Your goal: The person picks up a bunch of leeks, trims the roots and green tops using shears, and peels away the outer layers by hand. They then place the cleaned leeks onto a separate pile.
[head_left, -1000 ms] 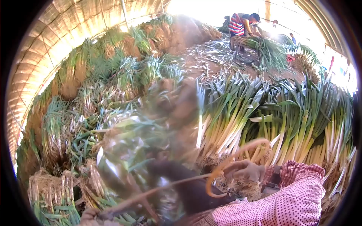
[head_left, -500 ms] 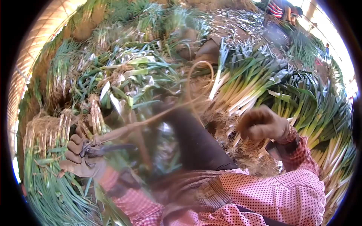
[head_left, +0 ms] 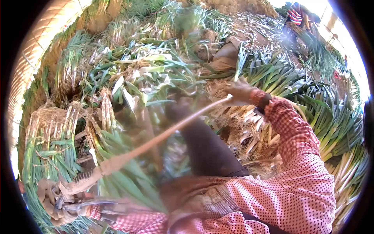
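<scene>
A long tan strap point(head_left: 167, 135) runs taut on a slant between my two gloved hands. My left hand point(head_left: 52, 201), low at the left, is closed round its lower end and a metal tool point(head_left: 91, 202) with a long, blurred, blade-like part. Near that hand the strap shows a dark ridged section. My right hand point(head_left: 242, 91), gloved and closed, grips the upper end, in front of a pile of leeks point(head_left: 269, 78). Green leek leaves point(head_left: 124, 163) lie beneath the strap. My dark-trousered leg point(head_left: 210, 146) shows behind it.
Bunched leeks point(head_left: 50, 124) with rooty ends stand at the left. Loose leaves point(head_left: 140, 74) cover the ground ahead. More leeks point(head_left: 331, 113) lie in rows at the right. Another person point(head_left: 298, 19) bends over leeks at the far right. A curved shed wall point(head_left: 43, 50) rises at the left.
The strap's loop has straightened into a taut line. My right hand has moved up and left and now holds the strap; my left hand has moved down and left with the tool.
</scene>
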`<action>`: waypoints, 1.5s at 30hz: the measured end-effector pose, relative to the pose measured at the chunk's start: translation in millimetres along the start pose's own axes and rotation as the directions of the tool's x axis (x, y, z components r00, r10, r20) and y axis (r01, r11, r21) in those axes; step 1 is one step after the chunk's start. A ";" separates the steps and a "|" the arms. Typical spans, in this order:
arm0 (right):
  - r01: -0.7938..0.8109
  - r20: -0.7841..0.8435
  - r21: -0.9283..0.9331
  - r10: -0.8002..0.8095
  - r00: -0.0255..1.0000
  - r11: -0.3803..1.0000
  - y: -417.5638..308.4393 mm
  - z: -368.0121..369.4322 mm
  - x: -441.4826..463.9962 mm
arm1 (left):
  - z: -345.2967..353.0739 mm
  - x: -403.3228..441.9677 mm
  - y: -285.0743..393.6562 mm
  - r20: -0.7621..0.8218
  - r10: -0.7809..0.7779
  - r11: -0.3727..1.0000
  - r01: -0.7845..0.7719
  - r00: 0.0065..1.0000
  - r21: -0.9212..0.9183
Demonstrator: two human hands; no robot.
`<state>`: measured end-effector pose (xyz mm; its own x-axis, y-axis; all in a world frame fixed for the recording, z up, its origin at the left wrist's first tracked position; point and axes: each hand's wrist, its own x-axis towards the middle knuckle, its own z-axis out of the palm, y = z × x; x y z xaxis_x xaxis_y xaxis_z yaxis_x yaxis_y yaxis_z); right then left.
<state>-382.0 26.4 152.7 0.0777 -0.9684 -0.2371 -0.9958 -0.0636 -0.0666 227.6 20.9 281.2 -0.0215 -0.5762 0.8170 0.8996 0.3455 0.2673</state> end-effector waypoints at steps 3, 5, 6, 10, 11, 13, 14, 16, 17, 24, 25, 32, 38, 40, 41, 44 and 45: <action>-0.249 0.574 0.258 0.059 0.817 0.934 19.6 68.1 -41.4 | -16.4 -16.8 -12.3 -0.218 -0.024 0.981 0.065 0.976 0.183; -0.227 0.659 0.309 -0.036 0.752 0.923 7.0 124.5 -77.0 | -20.0 -33.3 -47.9 -0.384 -0.076 0.955 0.178 0.920 0.238; -0.240 0.696 0.321 -0.056 0.716 0.916 -2.9 149.9 -97.2 | -18.9 -41.0 -72.2 -0.448 -0.133 0.949 0.243 0.884 0.199; -0.330 0.816 0.325 -0.087 0.571 0.886 -29.8 205.8 -170.4 | -16.0 -57.2 -161.5 -0.353 -0.473 0.881 0.437 0.807 -0.182; -0.335 0.832 0.330 -0.104 0.546 0.882 -34.5 199.8 -175.0 | -18.0 -58.0 -175.3 -0.264 -0.533 0.842 0.470 0.804 -0.266; -0.333 0.852 0.364 -0.166 0.497 0.870 -27.0 170.7 -168.6 | -22.7 -56.1 -199.9 -0.069 -0.599 0.755 0.533 0.798 -0.382; -0.342 0.832 0.425 -0.212 0.513 0.838 -24.6 145.7 -155.6 | -23.0 -56.2 -208.2 0.011 -0.614 0.715 0.562 0.789 -0.416; -0.295 0.586 0.737 -0.359 0.726 0.608 -22.7 90.4 -126.3 | -22.9 -53.7 -218.3 0.096 -0.616 0.678 0.589 0.781 -0.439; -0.145 0.319 0.905 -0.412 0.854 0.400 -32.5 61.1 -110.8 | -17.0 -56.8 -215.8 -0.005 -0.654 0.678 0.584 0.756 -0.446; 0.613 -0.298 0.441 -0.537 0.789 0.656 -190.9 -10.9 -19.1 | -32.9 -80.7 -219.7 -0.859 -0.151 0.390 0.828 0.490 0.404; 0.580 -0.292 0.481 -0.503 0.813 0.658 -202.4 11.8 -12.7 | -43.7 -85.4 -218.0 -0.869 -0.142 0.354 0.844 0.474 0.403; -0.570 0.187 0.794 -0.808 0.559 -0.211 -211.4 58.3 -1.2 | -44.4 -90.2 -187.2 -0.527 -0.706 0.502 0.859 0.474 0.100; -0.629 0.075 0.667 -0.804 0.590 -0.400 -233.6 67.6 13.5 | -33.2 -125.2 -228.4 -0.537 -0.686 0.603 0.796 0.491 -0.042; -0.718 0.195 0.575 -0.786 0.587 -0.393 -227.3 49.5 1.7 | -39.9 -142.7 -237.1 -0.571 -0.576 0.762 0.637 0.584 -0.117; -0.536 0.159 0.770 -0.708 0.688 -0.347 -219.0 45.7 -1.7 | -22.3 -130.0 -240.1 -0.539 -0.584 0.774 0.615 0.606 -0.147; 0.106 -0.081 0.994 -0.504 0.860 0.020 -198.7 42.8 -9.8 | 3.8 -102.1 -242.5 -0.507 -0.571 0.784 0.613 0.645 -0.104; 0.296 -0.185 0.937 -0.454 0.872 0.186 -191.3 42.7 -14.0 | 2.8 -102.7 -236.2 -0.620 -0.557 0.803 0.548 0.552 -0.234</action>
<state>-190.4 62.4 127.3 0.5104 -0.8600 0.0026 -0.1162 -0.0720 -0.9906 16.0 0.6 135.5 -0.2425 -0.9700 -0.0148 0.8131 -0.2115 0.5423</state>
